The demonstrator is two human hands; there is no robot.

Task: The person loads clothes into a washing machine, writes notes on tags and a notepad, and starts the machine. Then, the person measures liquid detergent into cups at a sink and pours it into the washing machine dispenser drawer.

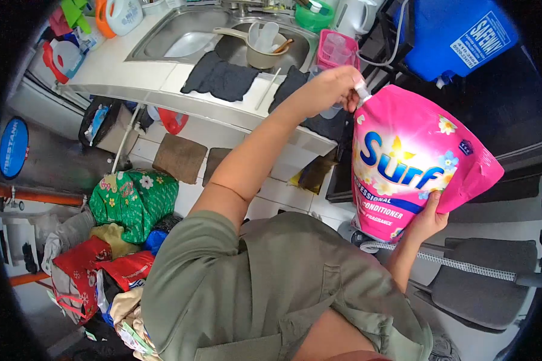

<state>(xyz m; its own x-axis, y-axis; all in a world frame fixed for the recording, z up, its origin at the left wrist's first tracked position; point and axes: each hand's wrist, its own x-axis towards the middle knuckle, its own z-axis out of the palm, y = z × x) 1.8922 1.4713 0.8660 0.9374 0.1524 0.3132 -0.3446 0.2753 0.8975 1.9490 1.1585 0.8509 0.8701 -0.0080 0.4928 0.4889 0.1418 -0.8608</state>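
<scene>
A big pink Surf fabric conditioner pouch (397,162) is held up on the right side of the view, its printed front facing me. At its upper left corner sticks out a white spout (362,91). My left hand (337,87) reaches across to that spout, fingers closed around its end; whether a cap sits between them is hidden. My right hand (427,219) grips the pouch by its lower right edge, thumb on the front and the other fingers behind it. Below and behind my left hand is a dark cloth (289,87) on the counter edge.
A double steel sink (162,36) holds a pot (265,57) with utensils. Another dark cloth (220,75) lies before it. A blue water container (457,36) stands at upper right, a grey chair (485,283) at right. Bags, including a green one (135,201), crowd the left floor.
</scene>
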